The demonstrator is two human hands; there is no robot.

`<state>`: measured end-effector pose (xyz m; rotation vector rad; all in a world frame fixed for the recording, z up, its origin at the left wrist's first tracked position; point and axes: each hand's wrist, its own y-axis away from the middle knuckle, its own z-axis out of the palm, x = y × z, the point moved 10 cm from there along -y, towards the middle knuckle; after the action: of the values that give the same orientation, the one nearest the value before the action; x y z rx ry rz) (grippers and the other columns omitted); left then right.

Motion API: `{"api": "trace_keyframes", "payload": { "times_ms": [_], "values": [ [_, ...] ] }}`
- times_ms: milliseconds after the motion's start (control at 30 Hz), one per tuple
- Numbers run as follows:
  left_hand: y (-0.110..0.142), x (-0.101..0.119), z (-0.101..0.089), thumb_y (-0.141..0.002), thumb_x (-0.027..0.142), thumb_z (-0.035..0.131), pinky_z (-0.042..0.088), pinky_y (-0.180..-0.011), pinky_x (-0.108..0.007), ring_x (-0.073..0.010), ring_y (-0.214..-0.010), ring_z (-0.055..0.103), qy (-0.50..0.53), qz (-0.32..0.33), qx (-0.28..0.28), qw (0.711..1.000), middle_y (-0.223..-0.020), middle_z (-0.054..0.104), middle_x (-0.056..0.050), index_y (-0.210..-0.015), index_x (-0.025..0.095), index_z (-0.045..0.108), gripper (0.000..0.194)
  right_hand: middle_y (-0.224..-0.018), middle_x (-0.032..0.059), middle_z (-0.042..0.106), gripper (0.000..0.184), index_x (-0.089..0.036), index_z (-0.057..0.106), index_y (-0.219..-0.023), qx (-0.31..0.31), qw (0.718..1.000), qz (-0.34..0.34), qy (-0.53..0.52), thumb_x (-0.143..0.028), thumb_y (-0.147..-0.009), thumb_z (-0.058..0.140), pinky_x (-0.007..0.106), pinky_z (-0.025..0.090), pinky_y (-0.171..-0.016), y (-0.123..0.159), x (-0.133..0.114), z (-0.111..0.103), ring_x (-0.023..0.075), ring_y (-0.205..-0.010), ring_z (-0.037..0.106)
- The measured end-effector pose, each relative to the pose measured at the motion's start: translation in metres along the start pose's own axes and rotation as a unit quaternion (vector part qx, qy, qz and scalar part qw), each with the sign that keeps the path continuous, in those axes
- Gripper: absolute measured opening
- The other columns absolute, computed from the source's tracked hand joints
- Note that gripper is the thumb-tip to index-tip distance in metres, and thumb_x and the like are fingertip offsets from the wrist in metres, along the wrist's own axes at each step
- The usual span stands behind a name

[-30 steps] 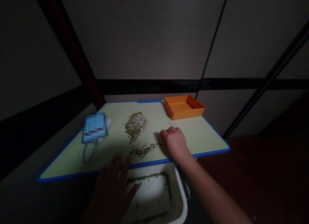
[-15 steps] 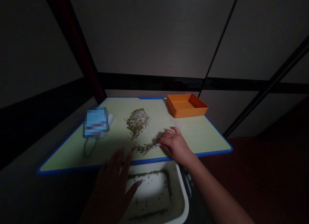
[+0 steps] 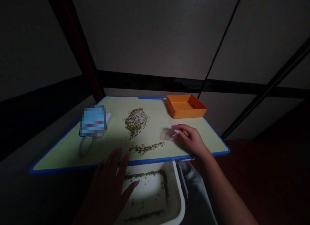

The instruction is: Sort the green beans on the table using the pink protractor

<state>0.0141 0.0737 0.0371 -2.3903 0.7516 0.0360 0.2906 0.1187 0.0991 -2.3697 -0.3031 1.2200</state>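
Note:
My left hand (image 3: pixel 108 176) is spread open at the table's front edge, its thumb over a white tub (image 3: pixel 180 199) holding scattered green beans. Right of its fingertips runs a thin line of small green beans (image 3: pixel 145 148). Behind that lies a larger heap of green beans mixed with pale grains (image 3: pixel 137 121). My right hand (image 3: pixel 191 138) hovers low on the right side, fingers loosely curved, thumb and forefinger apart. Just beside its fingertips is a small pale pinkish patch (image 3: pixel 170 135), too dim to identify. Nothing shows in the right fingers.
An orange open box (image 3: pixel 189 113) stands at the back right of the blue-edged table (image 3: pixel 116 104). On the left lies a light-blue blurred object (image 3: pixel 93 121) with a loop of strap. Cabinet panels close off the back. Grey cloth (image 3: pixel 193 179) shows beside the tub.
My right hand has left the right end of the bean line and moved right, its thumb and forefinger parting. The left hand stays nearly still. The view has shifted slightly.

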Motion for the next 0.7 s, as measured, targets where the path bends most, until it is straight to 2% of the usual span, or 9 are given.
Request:
{"api": "trace_keyframes", "payload": {
  "times_ms": [67,167,333,533,700],
  "values": [
    [-0.001,0.000,-0.001,-0.086,0.066,0.028,0.039,-0.106,-0.053,-0.0350,-0.136,0.047,-0.002,0.002,0.005,1.000,-0.150,0.046,-0.021,-0.151,0.018,0.021,0.081,-0.097,0.0079,0.076,0.023,-0.017,0.072,-0.100,-0.018,0.996,0.052,-0.069,-0.029,-0.091,0.056,0.031,0.053,-0.075,0.002,0.018,0.000,0.0185,-0.085,0.068],
    [-0.002,0.002,-0.002,-0.086,0.065,0.028,0.041,-0.103,-0.054,-0.0363,-0.134,0.049,-0.005,0.006,0.011,1.000,-0.148,0.048,-0.023,-0.151,0.017,0.021,0.081,-0.087,0.0058,0.076,0.023,-0.017,0.072,-0.096,-0.022,0.992,0.085,-0.094,-0.032,-0.090,0.056,0.027,0.052,-0.066,0.005,0.031,0.004,0.0163,-0.074,0.067],
    [-0.002,-0.001,0.002,-0.087,0.063,0.028,0.042,-0.103,-0.055,-0.0373,-0.135,0.048,0.009,-0.003,0.016,1.000,-0.147,0.048,-0.024,-0.151,0.017,0.022,0.079,-0.096,0.0077,0.077,0.024,-0.017,0.074,-0.102,-0.023,0.999,0.040,-0.014,-0.024,-0.091,0.054,0.030,0.052,-0.080,0.005,0.018,0.009,0.0175,-0.086,0.068],
    [-0.002,-0.004,0.011,-0.086,0.065,0.029,0.040,-0.106,-0.058,-0.0375,-0.139,0.044,0.020,-0.018,-0.036,0.999,-0.149,0.048,-0.022,-0.146,0.016,0.035,0.077,-0.100,0.0093,0.077,0.025,-0.017,0.074,-0.104,-0.024,0.999,0.017,0.016,-0.021,-0.092,0.053,0.033,0.052,-0.084,0.002,0.012,0.009,0.0189,-0.092,0.069],
    [-0.006,-0.005,0.013,-0.089,0.059,0.029,0.039,-0.109,-0.058,-0.0373,-0.140,0.044,0.013,-0.045,-0.089,0.995,-0.150,0.045,-0.022,-0.143,0.015,0.042,0.070,-0.104,0.0092,0.076,0.026,-0.019,0.074,-0.107,-0.030,0.999,0.005,0.030,-0.019,-0.092,0.053,0.034,0.052,-0.087,0.001,0.011,0.011,0.0190,-0.096,0.068]
  ]
}}
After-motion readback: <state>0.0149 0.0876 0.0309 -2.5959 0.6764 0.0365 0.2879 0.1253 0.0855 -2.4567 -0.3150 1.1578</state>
